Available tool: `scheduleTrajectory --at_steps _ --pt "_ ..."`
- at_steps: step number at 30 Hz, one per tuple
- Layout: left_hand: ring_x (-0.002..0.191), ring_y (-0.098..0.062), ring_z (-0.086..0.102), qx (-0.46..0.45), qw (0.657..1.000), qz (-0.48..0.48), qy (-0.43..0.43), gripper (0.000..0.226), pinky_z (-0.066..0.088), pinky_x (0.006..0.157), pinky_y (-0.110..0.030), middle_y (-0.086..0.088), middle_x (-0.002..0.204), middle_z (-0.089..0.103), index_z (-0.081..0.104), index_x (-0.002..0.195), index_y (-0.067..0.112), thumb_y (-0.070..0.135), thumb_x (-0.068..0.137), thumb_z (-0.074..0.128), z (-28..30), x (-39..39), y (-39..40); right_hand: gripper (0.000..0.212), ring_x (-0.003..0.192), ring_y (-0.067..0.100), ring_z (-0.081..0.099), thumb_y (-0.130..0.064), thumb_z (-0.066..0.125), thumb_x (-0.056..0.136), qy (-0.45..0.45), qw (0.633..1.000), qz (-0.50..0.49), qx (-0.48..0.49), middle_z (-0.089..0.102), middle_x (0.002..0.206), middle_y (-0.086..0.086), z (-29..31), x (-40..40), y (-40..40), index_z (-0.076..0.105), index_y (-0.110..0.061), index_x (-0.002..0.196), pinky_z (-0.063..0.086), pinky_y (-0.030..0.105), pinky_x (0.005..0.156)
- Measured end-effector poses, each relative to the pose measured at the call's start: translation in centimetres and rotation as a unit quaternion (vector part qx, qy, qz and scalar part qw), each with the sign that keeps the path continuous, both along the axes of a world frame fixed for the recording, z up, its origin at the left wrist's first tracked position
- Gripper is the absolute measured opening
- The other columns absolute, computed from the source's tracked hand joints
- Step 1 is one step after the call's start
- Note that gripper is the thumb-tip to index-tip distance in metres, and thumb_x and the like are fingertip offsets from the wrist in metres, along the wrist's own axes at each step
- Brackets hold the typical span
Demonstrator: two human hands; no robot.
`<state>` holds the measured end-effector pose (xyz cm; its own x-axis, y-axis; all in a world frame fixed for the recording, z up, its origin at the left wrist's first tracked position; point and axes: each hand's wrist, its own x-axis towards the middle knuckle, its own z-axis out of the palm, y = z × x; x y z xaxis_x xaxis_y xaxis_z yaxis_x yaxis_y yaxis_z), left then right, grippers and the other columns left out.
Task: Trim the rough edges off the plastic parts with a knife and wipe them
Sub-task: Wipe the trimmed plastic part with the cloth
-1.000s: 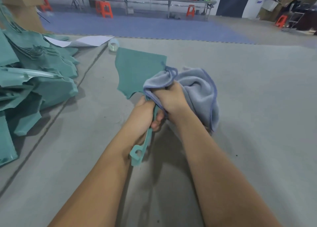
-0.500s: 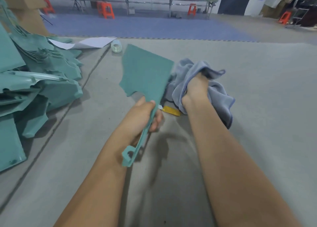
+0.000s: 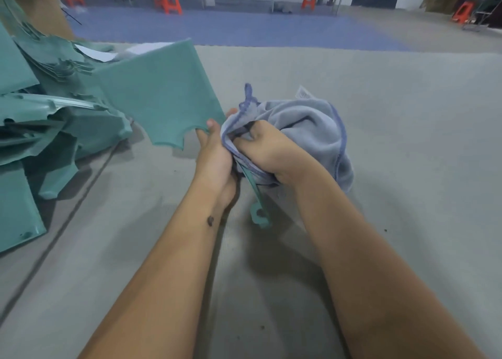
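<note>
My left hand (image 3: 214, 155) grips a flat teal plastic part (image 3: 157, 97) at the neck where its wide plate narrows into a thin stem. The plate tilts up and to the left. The stem ends in a small ring (image 3: 260, 216) below my hands. My right hand (image 3: 269, 152) clutches a bunched grey-blue cloth (image 3: 312, 122) and presses it around the stem right beside my left hand. No knife shows in this view.
A heap of teal plastic parts (image 3: 46, 130) fills the left side of the grey mat (image 3: 407, 168). White paper sheets (image 3: 100, 53) lie behind the heap. Orange stools (image 3: 167, 0) and a long bench stand far back on the blue floor.
The cloth hand came back from the mat onto the part's stem. The part swung left, its plate now leaning toward the heap. The yellow object seen earlier on the mat is now hidden.
</note>
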<state>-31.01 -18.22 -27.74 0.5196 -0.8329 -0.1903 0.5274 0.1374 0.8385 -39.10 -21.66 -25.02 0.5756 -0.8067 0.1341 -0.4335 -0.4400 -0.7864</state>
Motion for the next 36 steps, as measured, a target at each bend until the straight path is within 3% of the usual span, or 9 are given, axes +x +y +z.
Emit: scheduleTrajectory --at_steps 3,8,12,18,21,24,30,33,36 --pt "0.078 -0.004 0.071 -0.056 0.996 0.013 0.065 0.042 0.054 0.053 -0.019 0.009 0.091 0.074 0.04 0.14 0.023 0.038 0.101 0.043 0.3 -0.2 0.2 0.013 0.089 0.005 0.063 -0.025 0.054 0.097 0.008 0.999 0.038 -0.008 0.07 0.082 -0.014 0.8 -0.7 0.3 0.065 -0.03 0.092 0.047 0.019 0.082" --pt "0.084 -0.008 0.072 -0.078 0.995 -0.007 0.064 0.019 0.058 0.077 -0.026 0.01 0.09 0.074 0.047 0.094 0.034 0.035 0.105 0.031 -0.2 0.4 0.0 0.027 0.092 0.011 0.061 -0.023 0.051 0.099 0.084 0.994 0.072 0.013 0.07 0.104 0.008 1.0 -1.0 0.4 0.062 -0.005 0.117 0.044 0.015 0.083" --pt "0.106 -0.018 0.065 -0.034 0.999 0.017 -0.017 0.025 0.048 0.1 -0.039 0.0 0.122 0.064 0.048 0.119 0.033 0.037 0.105 0.028 0.7 0.5 -0.8 0.025 0.07 0.012 0.054 -0.019 0.051 0.099 0.032 0.993 0.072 0.092 0.06 0.077 0.004 1.0 -1.8 0.5 0.062 0.003 0.104 0.044 0.009 0.058" --pt "0.128 -0.024 0.048 0.041 0.991 0.063 -0.113 0.053 0.039 0.107 -0.04 -0.003 0.146 0.044 0.021 0.15 0.02 0.045 0.104 0.021 2.4 1.6 -2.6 0.015 0.094 0.018 0.064 -0.003 0.055 0.092 0.017 0.986 0.111 0.119 0.069 0.096 0.008 0.7 -3.1 0.1 0.063 -0.015 0.097 0.05 0.032 0.09" --pt "0.077 -0.014 0.061 0.032 0.982 0.086 -0.164 0.039 0.048 0.071 -0.025 -0.001 0.096 0.063 0.037 0.136 0.019 0.036 0.105 0.021 3.3 3.0 -2.7 0.005 0.068 0.011 0.053 -0.001 0.058 0.084 0.148 0.958 0.213 0.126 0.058 0.069 0.002 1.2 -3.5 0.7 0.062 -0.004 0.081 0.044 0.025 0.068" --pt "0.038 -0.009 0.034 0.007 0.984 0.037 -0.177 0.02 0.032 0.046 -0.02 0.004 0.052 0.043 0.041 0.099 0.022 0.031 0.106 0.024 3.6 3.9 -2.6 0.014 0.062 0.009 0.05 -0.017 0.065 0.082 0.243 0.941 0.217 0.097 0.054 0.065 0.0 1.8 -3.3 0.6 0.057 -0.01 0.074 0.041 0.024 0.063" --pt "0.035 -0.008 0.022 0.05 0.99 -0.023 -0.133 0.025 0.024 0.042 -0.012 0.005 0.048 0.033 0.033 0.082 0.022 0.032 0.105 0.027 3.5 5.0 -1.5 0.026 0.121 0.032 0.05 -0.026 0.048 0.096 0.352 0.898 -0.186 -0.186 0.059 0.126 0.011 -0.2 -3.1 -2.6 0.064 -0.014 0.113 0.036 0.041 0.104" --pt "0.031 -0.008 0.026 0.071 0.985 -0.114 -0.104 0.023 0.026 0.042 -0.009 0.004 0.042 0.04 0.032 0.082 0.021 0.026 0.104 0.028 3.2 3.8 -0.7 0.012 0.101 0.028 0.052 -0.022 0.052 0.092 0.403 0.849 -0.251 -0.232 0.061 0.114 0.008 -1.4 -3.2 -2.7 0.061 -0.016 0.087 0.038 0.039 0.088" --pt "0.031 -0.009 0.03 0.041 0.981 -0.161 -0.104 0.023 0.027 0.041 -0.01 0.0 0.044 0.044 0.039 0.082 0.018 0.022 0.103 0.03 3.1 1.4 -0.2 0.018 0.068 0.026 0.05 -0.014 0.054 0.084 0.275 0.941 -0.17 -0.102 0.062 0.08 0.007 -1.3 -2.2 -2.3 0.047 -0.017 0.068 0.041 0.033 0.066"
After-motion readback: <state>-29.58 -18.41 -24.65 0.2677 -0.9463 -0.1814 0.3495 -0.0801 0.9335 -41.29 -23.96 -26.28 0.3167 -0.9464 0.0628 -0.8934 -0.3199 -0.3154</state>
